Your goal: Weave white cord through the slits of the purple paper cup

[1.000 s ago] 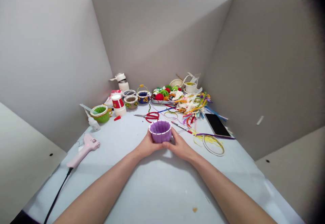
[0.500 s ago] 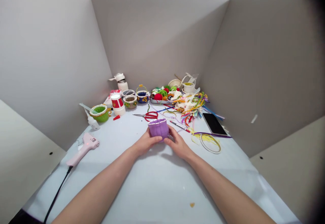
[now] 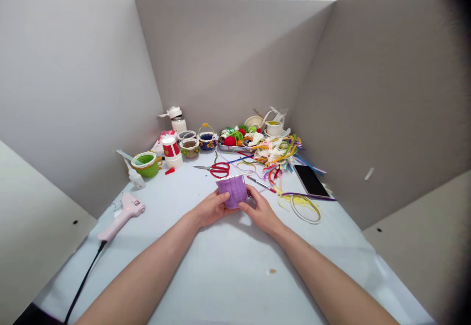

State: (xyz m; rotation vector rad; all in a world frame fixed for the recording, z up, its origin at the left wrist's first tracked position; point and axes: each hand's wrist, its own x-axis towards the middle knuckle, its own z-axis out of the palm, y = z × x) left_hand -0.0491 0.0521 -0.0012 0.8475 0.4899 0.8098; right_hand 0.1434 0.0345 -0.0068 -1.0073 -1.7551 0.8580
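Purple cup (image 3: 232, 191) sits between both hands, rim tipped away so its outer wall faces the wearer. Left hand (image 3: 212, 209) grasps its left side, thumb across the near wall. Right hand (image 3: 260, 211) holds the lower right side, thumb near the base; its fingers behind are partly hidden. Red-handled scissors (image 3: 220, 170) lie on the table (image 3: 206, 271) just beyond the cup.
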